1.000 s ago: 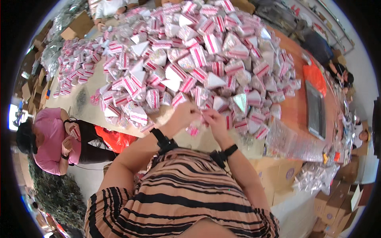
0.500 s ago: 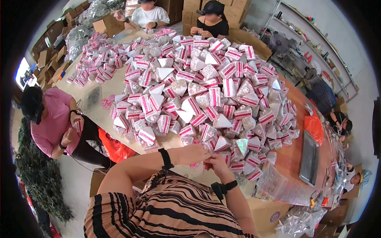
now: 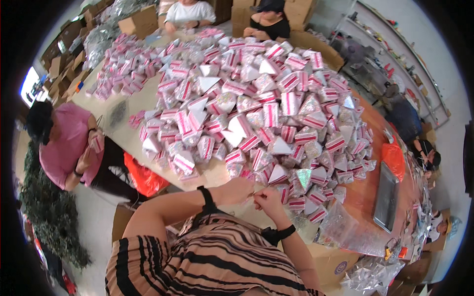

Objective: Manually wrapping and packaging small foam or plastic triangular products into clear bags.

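Note:
A large heap of triangular packets, pink-and-white striped and glittery, covers a long wooden table. My left hand and my right hand meet at the near table edge, just in front of the heap. The fingertips of both hands pinch a small pale item between them; its kind is too small to tell. Each wrist wears a black band. My striped top fills the lower middle of the view.
A person in a pink shirt works at the left side. Two more people sit at the far end. A dark tray, an orange bag and clear plastic bags lie to the right. Cardboard boxes stand behind.
The view has tilted up and shows more of the far end of the table. My hands stay pinched together at the near edge, lower in the picture than before.

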The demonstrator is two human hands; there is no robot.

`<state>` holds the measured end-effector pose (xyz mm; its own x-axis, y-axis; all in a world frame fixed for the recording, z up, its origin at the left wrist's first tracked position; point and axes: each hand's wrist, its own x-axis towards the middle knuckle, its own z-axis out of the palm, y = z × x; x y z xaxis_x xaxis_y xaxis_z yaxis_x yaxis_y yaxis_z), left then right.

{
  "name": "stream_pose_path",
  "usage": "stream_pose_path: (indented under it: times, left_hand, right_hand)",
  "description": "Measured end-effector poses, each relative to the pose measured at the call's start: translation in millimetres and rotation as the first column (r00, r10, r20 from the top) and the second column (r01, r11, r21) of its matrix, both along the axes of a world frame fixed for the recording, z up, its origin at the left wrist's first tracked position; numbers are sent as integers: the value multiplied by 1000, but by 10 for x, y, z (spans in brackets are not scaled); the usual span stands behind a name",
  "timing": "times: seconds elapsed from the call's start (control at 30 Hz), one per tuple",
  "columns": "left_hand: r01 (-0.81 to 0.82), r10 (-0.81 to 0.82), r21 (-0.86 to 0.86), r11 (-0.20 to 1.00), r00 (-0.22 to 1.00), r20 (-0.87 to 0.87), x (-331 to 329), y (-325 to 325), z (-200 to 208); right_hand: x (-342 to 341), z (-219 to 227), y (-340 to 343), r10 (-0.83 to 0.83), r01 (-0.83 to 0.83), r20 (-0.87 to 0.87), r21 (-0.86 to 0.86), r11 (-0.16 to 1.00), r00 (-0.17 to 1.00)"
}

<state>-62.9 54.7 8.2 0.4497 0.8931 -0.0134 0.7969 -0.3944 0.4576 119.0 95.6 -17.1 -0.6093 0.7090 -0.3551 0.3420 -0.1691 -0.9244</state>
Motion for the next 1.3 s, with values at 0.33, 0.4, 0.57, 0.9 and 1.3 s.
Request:
stream_pose_path:
  times: [0.33,0.4,0.57,0.9,1.3]
  left_hand:
    - [4,626,-784,621,599,499,-215,9,-305]
    - [5,675,-819,573,564,476,-262,-33,-314]
    - [-219,668,-763,608,661,342,-400,-143,-349]
    - [-820,779,-75,568,565,-273,-1597,-589,-194]
    - [-751,764,161,641,602,-235,-1551,-513,-340]
  right_hand:
    - [-94,184,47,309,-312,161,786,534,937]
    - [-173,175,55,336,-336,186,814,474,923]
    - [-328,79,31,359,-379,236,831,406,903]
    - [-427,177,164,251,-234,96,762,604,963]
    - [-781,420,146,221,-66,-140,686,725,965]
